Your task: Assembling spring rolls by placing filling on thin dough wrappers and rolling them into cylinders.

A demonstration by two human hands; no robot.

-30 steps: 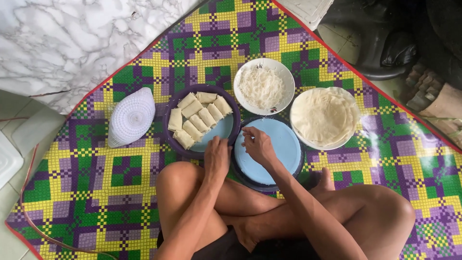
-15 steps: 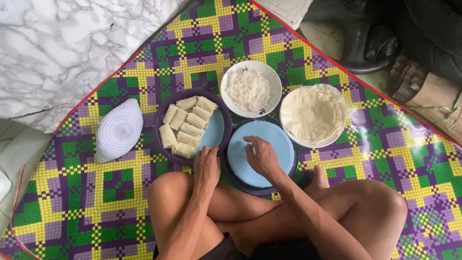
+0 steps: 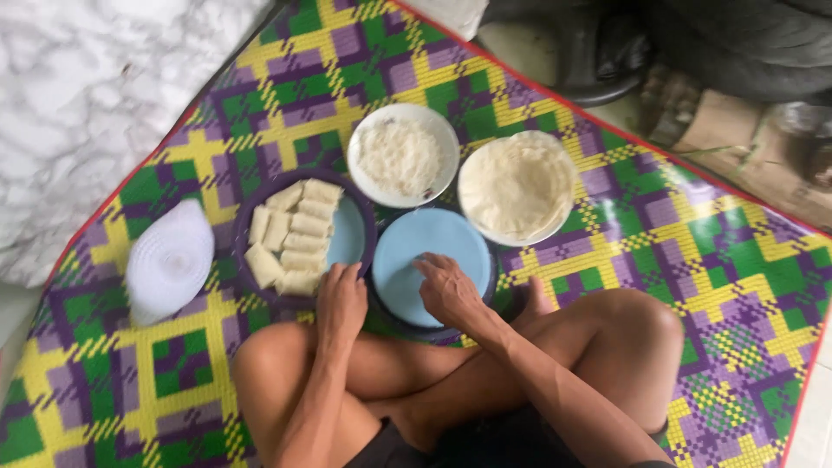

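A: Sitting cross-legged on a woven mat (image 3: 260, 95) w/ purple, green & yellow checks, a person is seen from above. Where are the hands?

B: The left hand (image 3: 340, 303) is laid at the near rim of the purple plate (image 3: 247, 208), fingers loosely curled, nothing clasped in it. The right hand (image 3: 446, 290) is rested on the light blue plate (image 3: 433, 238), palm down, fingers bent onto the surface; no item is gripped there either.

A: What's held on the purple plate?

B: Pale rectangular rolls (image 3: 290, 238) are stacked on its left half, approx. in two rows; a blue inner surface is left showing on the right, just beyond the left hand's fingertips.

A: And the blue plate?

B: It's set directly in front of the crossed legs, between the knees, touching or nearly touching the purple plate; which one can't be told.

A: Anything behind?

B: A white bowl of shredded white filling (image 3: 400, 156) is placed just beyond the two plates. A stack of round pale wrappers (image 3: 516, 186) on a white plate is found to its right, just beside the blue plate's far edge. A white domed cover (image 3: 169, 260) is lying on the mat, well left of the purple plate. White marbled flooring (image 3: 87, 87) is seen past the mat's edge.
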